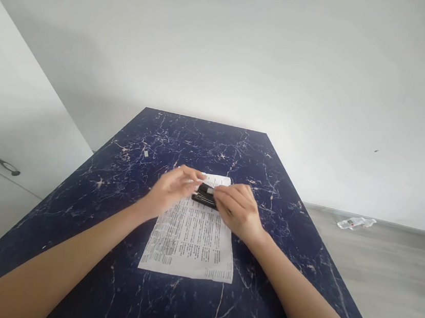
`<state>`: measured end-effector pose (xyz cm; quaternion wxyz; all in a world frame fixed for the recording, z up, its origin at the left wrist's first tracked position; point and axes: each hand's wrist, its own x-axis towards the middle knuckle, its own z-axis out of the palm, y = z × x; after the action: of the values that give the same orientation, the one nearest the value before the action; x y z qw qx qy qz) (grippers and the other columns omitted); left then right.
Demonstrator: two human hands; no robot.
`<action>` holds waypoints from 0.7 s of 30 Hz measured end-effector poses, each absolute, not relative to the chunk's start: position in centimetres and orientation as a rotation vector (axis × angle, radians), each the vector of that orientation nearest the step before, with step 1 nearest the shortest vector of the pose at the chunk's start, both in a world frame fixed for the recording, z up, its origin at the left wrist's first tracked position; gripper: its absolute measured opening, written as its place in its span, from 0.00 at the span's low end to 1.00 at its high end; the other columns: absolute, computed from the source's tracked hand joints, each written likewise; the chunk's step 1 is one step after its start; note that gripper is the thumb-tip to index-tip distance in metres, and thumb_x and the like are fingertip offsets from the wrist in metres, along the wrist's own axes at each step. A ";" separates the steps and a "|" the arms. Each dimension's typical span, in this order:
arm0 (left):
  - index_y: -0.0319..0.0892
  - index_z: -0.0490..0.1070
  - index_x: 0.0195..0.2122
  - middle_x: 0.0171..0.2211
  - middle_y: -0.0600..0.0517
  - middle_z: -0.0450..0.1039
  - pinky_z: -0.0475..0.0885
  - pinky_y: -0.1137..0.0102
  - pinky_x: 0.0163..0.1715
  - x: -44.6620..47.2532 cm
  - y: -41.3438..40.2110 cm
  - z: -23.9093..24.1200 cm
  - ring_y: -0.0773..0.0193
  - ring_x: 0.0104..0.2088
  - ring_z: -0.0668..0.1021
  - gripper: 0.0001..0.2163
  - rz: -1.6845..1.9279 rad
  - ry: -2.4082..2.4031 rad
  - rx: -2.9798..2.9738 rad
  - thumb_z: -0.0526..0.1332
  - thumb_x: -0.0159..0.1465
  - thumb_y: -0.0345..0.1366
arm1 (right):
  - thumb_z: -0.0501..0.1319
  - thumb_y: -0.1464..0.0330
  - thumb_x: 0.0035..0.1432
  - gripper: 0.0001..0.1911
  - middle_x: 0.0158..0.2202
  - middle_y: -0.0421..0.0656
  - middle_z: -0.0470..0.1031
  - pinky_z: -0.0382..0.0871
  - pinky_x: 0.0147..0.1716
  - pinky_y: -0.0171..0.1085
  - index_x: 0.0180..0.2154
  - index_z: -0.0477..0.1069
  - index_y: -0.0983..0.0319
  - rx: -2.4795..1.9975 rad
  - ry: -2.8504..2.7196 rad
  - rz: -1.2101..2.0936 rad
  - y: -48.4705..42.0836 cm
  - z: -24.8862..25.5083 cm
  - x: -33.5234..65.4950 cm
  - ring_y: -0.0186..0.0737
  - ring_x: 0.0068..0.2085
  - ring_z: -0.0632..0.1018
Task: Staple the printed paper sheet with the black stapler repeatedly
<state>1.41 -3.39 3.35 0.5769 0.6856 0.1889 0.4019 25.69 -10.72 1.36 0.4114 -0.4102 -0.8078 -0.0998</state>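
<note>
The slim black tool (203, 199) with a grey piece is over the printed paper (195, 239), pinched by the right hand (242, 212); the blurred left hand's (169, 189) grip I cannot tell. Open room flanks the paper toward the table's (257, 298) edges.

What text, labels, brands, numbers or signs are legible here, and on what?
None legible enough to quote.
Printed sheet: lines of dark print, too small and blurred to read.
Dark object at the right hand: no readable lettering.
Plastic packaging on the floor: a small reddish mark, too small to read.
</note>
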 end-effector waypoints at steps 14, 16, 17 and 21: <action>0.40 0.80 0.51 0.55 0.41 0.77 0.71 0.53 0.58 -7.9 7.8 -1.9 0.44 0.55 0.77 0.19 0.742 1.764 2.427 0.54 0.64 0.26 | 0.59 0.66 0.62 0.10 0.45 0.47 0.83 0.68 0.53 0.52 0.36 0.80 0.59 -1.766 -1.417 -0.308 -5.7 -2.4 39.0 0.53 0.47 0.77; 0.40 0.81 0.50 0.51 0.41 0.78 0.74 0.54 0.53 -7.6 7.3 -1.5 0.44 0.51 0.79 0.18 0.712 1.807 2.460 0.53 0.66 0.28 | 0.60 0.67 0.59 0.10 0.42 0.45 0.84 0.68 0.50 0.51 0.33 0.81 0.57 -1.872 -1.491 -0.183 -5.2 -3.2 39.3 0.52 0.42 0.77; 0.40 0.80 0.51 0.50 0.40 0.79 0.74 0.54 0.52 -7.5 7.1 -1.4 0.44 0.51 0.79 0.18 0.697 1.818 2.482 0.53 0.67 0.29 | 0.60 0.67 0.58 0.10 0.40 0.44 0.84 0.69 0.48 0.51 0.32 0.81 0.57 -1.901 -1.513 -0.143 -5.0 -3.5 39.4 0.51 0.40 0.77; 0.39 0.79 0.52 0.50 0.40 0.76 0.74 0.57 0.52 -7.4 7.1 -1.4 0.47 0.48 0.79 0.17 0.715 1.798 2.506 0.55 0.68 0.32 | 0.60 0.66 0.57 0.10 0.39 0.44 0.84 0.69 0.46 0.49 0.33 0.81 0.56 -1.918 -1.512 -0.128 -4.5 -4.3 39.9 0.50 0.37 0.76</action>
<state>-7.36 7.08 -1.38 -0.0124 0.7914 0.5679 0.2258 39.94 -4.53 -4.32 0.3410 -0.7371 -0.5813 -0.0492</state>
